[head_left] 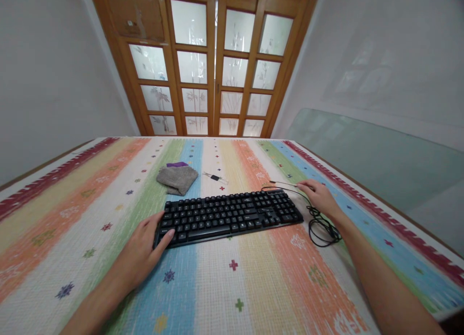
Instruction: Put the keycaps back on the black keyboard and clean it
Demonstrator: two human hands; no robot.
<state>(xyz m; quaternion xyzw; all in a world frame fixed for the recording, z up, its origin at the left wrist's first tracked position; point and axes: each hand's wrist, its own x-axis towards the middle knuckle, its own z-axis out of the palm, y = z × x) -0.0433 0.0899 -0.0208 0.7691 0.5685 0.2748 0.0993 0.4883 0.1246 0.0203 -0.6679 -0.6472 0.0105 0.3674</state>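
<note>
A black keyboard point(232, 214) lies flat on the striped cloth, its keys facing up. My left hand point(147, 240) grips its left end, with the thumb over the front corner keys and the fingers along the side. Beyond the keyboard's right end, my right hand point(319, 195) pinches a thin rod with a dark tip point(284, 183). The rod points left, above the keyboard's back right corner; I cannot tell its exact kind. Under and beside the right wrist lies the coiled black cable point(321, 231).
Behind the keyboard lie a folded grey cloth point(177, 179), a purple piece point(177, 164) beside it, and a wire tool with a black middle point(215, 178). The striped tablecloth point(217, 286) covers the table. Wooden glass-paned doors point(213, 50) stand beyond, with walls at both sides.
</note>
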